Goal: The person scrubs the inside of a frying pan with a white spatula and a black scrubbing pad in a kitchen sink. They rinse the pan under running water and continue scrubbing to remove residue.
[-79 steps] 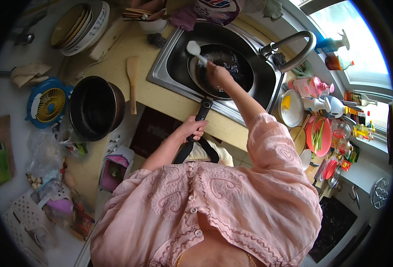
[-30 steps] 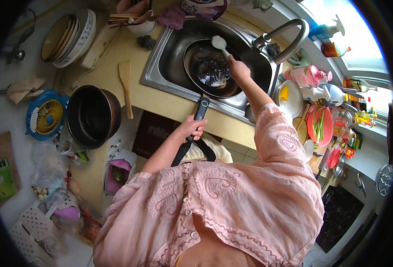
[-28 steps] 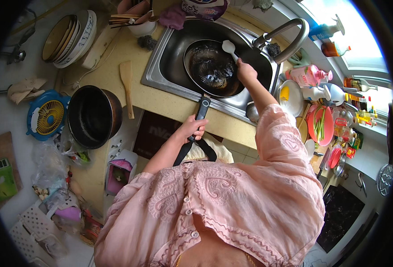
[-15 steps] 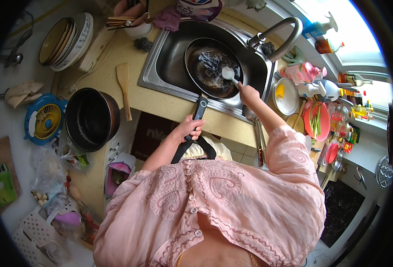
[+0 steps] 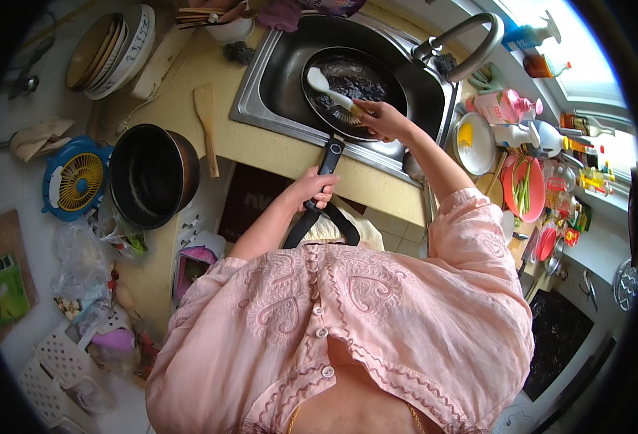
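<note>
Fingers of the right hand (image 5: 382,121) are closed on the white brush (image 5: 330,88), shifted leftward over the pan (image 5: 387,78) in the sink (image 5: 279,87); another area is thereby faced. The handle (image 5: 331,155) is gripped by the left hand (image 5: 311,189).

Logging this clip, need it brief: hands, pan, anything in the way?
Left hand gripping pan handle. Right hand holding white-headed tool over pan, contact unclear. Pan over sink, wet inside; faucet to its right, apart from hands.

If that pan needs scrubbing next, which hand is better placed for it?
Probably the right hand: it holds the white-headed brush, whose head is over the pan. The left hand is wrapped around the black handle.
</note>
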Demonstrator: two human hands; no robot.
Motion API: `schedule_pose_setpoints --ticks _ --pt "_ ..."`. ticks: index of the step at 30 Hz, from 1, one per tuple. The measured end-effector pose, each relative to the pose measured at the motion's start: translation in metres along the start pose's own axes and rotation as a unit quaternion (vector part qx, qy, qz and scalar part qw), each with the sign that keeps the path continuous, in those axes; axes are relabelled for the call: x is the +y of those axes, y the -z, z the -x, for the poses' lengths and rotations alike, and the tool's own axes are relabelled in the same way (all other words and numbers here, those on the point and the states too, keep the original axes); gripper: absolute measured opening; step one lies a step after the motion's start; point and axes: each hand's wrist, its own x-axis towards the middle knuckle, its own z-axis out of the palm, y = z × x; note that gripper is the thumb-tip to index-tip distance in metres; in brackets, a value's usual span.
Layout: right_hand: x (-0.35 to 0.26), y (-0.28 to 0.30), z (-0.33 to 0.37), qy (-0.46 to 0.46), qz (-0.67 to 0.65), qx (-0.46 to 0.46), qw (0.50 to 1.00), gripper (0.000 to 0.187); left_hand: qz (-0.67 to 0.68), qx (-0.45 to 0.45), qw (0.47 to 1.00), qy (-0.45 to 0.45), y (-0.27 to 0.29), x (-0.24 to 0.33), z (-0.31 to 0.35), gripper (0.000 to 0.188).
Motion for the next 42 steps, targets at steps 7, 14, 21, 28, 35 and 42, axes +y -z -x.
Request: schedule_pose_setpoints --ticks 7,14,21,28,35,42 --pt "0.015 0.033 0.058 -0.081 0.141 -0.108 0.981 0.043 -0.001 -0.002 1.000 -0.004 0.002 -0.002 -0.003 0.020" --pt "0.039 0.056 0.060 -0.079 0.312 -0.060 0.945 0.038 0.004 -0.024 1.000 -0.005 0.010 -0.002 -0.004 0.018" --pt "0.014 -0.008 -0.014 -0.073 0.291 0.072 0.951 0.034 -0.013 0.010 1.000 -0.003 0.004 0.002 0.001 0.020" --pt "0.081 0.037 -0.058 -0.084 0.313 0.119 0.939 0.036 0.021 0.008 1.000 -0.005 0.001 0.001 0.001 0.021" --pt "0.029 0.024 0.016 -0.042 0.218 -0.018 0.975 0.035 -0.004 -0.001 1.000 0.006 0.002 0.003 0.000 0.021" --pt "0.062 0.010 -0.092 -0.063 0.313 0.146 0.936 0.028 -0.010 0.026 0.999 0.015 -0.006 0.008 0.002 0.018"
